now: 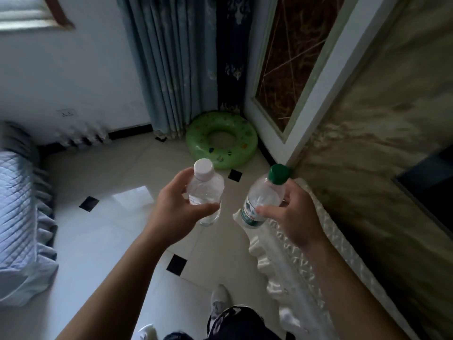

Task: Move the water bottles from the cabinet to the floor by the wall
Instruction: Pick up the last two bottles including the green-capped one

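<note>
In the head view, the left hand point(176, 212) is wrapped around the white-capped bottle point(204, 190) and the right hand point(291, 212) around the green-capped bottle point(263, 200), fingers closed on each body. Both 2 bottles are held upright above the tiled floor point(117, 231), probably for carrying them together to the wall point(73, 77).

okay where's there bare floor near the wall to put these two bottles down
Bare pale tile lies along the white wall's dark baseboard, between the blue quilted bed skirt and the grey-blue curtain. The corner is crowded: the green inflatable swim ring fills it. Open tile also lies below the left hand.
</note>
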A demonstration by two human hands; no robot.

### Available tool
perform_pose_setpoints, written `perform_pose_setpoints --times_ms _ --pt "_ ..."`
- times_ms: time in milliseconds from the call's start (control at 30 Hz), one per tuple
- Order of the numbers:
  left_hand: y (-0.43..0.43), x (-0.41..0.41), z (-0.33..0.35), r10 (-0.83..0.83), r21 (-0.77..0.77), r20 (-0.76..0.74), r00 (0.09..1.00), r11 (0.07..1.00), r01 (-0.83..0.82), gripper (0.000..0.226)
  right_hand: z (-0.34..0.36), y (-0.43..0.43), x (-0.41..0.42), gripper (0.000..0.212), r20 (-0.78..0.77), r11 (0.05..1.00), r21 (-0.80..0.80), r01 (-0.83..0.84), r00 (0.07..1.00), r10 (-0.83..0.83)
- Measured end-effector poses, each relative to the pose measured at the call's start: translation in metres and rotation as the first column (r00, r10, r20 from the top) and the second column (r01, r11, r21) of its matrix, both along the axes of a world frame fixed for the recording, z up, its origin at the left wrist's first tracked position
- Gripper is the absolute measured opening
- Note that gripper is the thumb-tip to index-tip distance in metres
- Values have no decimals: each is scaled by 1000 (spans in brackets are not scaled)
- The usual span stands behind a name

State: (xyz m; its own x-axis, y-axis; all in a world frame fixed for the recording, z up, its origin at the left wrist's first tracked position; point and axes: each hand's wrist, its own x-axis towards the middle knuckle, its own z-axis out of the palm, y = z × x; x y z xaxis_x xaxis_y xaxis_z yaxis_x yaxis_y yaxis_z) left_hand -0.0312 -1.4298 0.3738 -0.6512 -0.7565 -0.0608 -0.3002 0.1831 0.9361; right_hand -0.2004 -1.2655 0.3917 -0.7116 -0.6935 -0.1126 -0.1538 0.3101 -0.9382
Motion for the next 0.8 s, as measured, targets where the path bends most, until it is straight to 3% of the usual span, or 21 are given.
perform_pose_setpoints --times_ms 300,800 --pt "-126 4 -1 84 11 -40 996 996 -83 69 10 -137 -5 41 -38 996 8 -84 996 84" --pt "-371 52 -4 33 6 -60 998 999 -32 67 -5 -380 58 43 -82 1000 7 9 997 -8"
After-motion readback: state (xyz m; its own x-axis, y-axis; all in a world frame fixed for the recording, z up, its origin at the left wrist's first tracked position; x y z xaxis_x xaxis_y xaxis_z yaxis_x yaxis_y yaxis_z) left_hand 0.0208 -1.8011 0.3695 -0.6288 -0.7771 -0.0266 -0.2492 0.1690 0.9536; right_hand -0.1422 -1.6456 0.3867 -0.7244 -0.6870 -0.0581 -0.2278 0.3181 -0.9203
